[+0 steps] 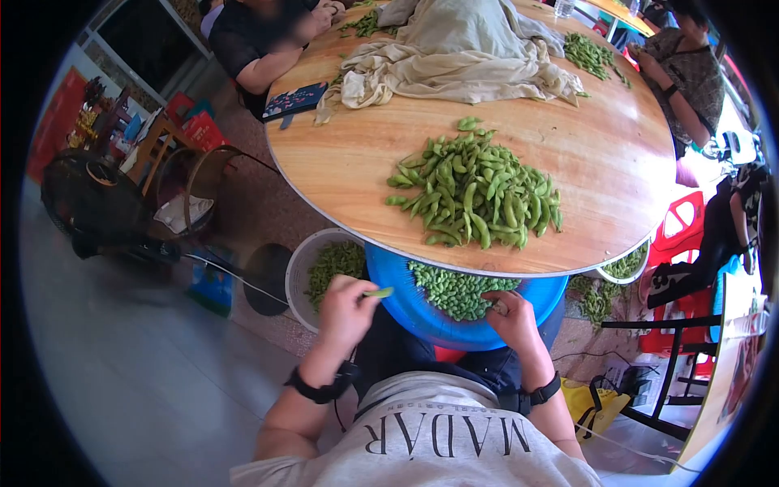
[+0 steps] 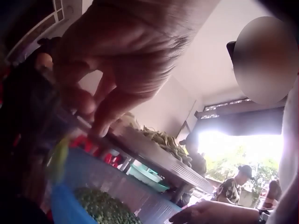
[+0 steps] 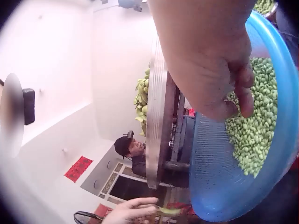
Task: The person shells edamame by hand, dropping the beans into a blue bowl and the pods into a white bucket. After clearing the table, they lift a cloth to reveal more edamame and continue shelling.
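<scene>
A green edamame pod [image 1: 378, 292] sticks out from the fingertips of my left hand [image 1: 342, 312], which pinches it near the left rim of the blue basket [image 1: 389, 302]. Shelled green beans [image 1: 461, 294] lie heaped inside that basket, under the table's edge. Over the beans, at the basket's right side, hangs my right hand [image 1: 514, 321]. Its fingers [image 3: 245, 95] are loosely bent downward in the right wrist view, with nothing visible in them. Unshelled pods [image 1: 475, 188] form a pile on the round wooden table [image 1: 324, 174] just beyond the basket.
A white basket [image 1: 297, 286] of green husks stands at the left, another tub [image 1: 641, 268] at the right. Crumpled cloth [image 1: 454, 73] covers a mound on the table. Other people sit around it. A black fan [image 1: 97, 203] stands at far left, red stools [image 1: 682, 227] at right.
</scene>
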`<state>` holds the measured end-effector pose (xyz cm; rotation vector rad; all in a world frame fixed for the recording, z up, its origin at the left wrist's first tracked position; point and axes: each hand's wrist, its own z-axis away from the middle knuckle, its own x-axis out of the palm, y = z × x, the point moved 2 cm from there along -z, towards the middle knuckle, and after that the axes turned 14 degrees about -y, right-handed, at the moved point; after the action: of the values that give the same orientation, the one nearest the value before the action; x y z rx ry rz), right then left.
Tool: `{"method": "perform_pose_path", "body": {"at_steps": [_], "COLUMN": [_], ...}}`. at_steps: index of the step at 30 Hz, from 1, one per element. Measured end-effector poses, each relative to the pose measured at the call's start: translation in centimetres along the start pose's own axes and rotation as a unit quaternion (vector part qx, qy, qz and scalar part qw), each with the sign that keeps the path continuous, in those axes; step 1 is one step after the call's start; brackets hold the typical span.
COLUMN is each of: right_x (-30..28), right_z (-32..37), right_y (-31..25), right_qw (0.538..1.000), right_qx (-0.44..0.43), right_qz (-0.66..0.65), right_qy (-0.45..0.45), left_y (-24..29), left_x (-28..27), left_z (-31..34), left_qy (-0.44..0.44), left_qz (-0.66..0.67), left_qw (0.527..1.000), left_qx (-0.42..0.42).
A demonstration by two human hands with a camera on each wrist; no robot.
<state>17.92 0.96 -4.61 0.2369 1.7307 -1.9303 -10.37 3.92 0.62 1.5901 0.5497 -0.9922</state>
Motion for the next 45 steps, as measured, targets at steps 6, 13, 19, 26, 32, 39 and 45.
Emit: {"method": "perform_pose_path", "body": {"at_steps": [6,13,19,26,32,39,45], "right_x": [0.3,0.1,-0.7,-1.7,-3.2,-1.1,-1.4], "right_z": [-1.5,-0.8,-0.9,-0.8,-0.8,-0.6,0.1], "right_y": [-0.2,-1.3,-1.4,-6.4,-10.2,-9.7,-8.8], "right_qw": [0.997,0.997,0.993,0.991,0.979,0.958,0.969], "right_qx": [-0.026,-0.02,-0.022,-0.094,-0.19,-0.22,-0.221], "right_qz": [0.012,-0.052,-0.055,-0.071,-0.061,0.04,-0.096], "right_qy": [-0.075,-0.059,-0.101,-0.063,0.038,0.178,0.047], "left_y": [3.0,2.0,1.2,5.9,9.4,10.2,9.8], "left_x": [-5.4,-3.1,-5.2,-3.7,0.1,4.2,4.4], "left_z": [-6.0,-12.7,-12.5,-9.1,-5.6,-3.7,-3.1], "left_qy": [0.089,-0.002,0.084,-0.07,-0.231,-0.138,-0.116], "left_qz": [0.051,0.036,0.157,0.364,0.464,0.66,0.594], "left_qw": [0.994,0.998,0.984,0.928,0.855,0.731,0.794], "left_qx": [0.038,0.044,-0.023,-0.04,0.009,-0.106,-0.065]}}
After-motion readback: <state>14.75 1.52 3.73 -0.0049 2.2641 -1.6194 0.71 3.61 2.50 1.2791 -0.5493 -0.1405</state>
